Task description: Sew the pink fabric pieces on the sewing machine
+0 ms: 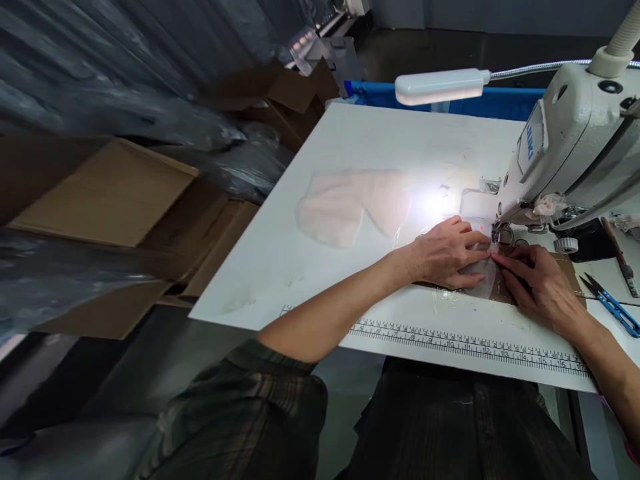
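A small piece of sheer white fabric lies under the needle area of a white sewing machine. My left hand rests flat on the fabric's left side, fingers spread toward the presser foot. From the right, my right hand touches the fabric's edge with an outstretched index finger; its thumb is apart and the other fingers are bent. Beneath both hands runs a brown strip, partly covered by clear film. What lies under my left palm is hidden.
Pale pink fabric pieces lie on the white table. Blue thread snips are at the right. A lamp hangs above, and a printed ruler follows the front edge. Open cardboard boxes stand at the left.
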Motion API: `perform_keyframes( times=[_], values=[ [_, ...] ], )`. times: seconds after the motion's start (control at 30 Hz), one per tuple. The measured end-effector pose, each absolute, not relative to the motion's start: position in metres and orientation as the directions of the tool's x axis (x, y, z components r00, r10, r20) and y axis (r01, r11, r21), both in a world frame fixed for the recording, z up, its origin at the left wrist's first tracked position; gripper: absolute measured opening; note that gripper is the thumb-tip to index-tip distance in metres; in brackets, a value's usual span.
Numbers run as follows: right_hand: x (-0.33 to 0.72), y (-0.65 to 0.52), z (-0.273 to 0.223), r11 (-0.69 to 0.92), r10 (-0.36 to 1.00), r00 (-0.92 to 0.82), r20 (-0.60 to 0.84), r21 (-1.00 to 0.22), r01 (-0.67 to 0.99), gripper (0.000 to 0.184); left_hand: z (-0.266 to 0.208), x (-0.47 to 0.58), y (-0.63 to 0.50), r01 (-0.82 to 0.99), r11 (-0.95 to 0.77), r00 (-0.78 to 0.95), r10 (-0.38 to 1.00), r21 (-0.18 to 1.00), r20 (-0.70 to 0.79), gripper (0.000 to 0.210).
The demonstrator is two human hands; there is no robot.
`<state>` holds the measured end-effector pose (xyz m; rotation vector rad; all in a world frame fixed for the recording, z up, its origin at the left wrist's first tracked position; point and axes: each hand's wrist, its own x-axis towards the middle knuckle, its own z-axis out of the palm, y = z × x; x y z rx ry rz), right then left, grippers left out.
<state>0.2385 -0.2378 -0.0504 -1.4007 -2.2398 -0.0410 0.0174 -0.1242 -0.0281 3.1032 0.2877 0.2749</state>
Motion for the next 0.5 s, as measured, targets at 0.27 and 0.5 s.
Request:
perform_keyframes(
  times=[0.27, 0.5],
  values=[
    [0.235, -0.238, -0.048, 0.52, 0.794, -0.39, 0.466, -0.191, 0.832, 0.033, -0.032, 0.019, -0.123, 0.252, -0.968, 0.952, 0.243, -0.022, 0.187, 0.05],
    [0.239, -0.237, -0.06, 0.464, 0.816, -0.343, 0.464, -0.174, 0.869, 0.038, -0.036, 0.021, -0.122, 0.334, -0.942, 0.918, 0.328, 0.01, 0.221, 0.047]
  ],
)
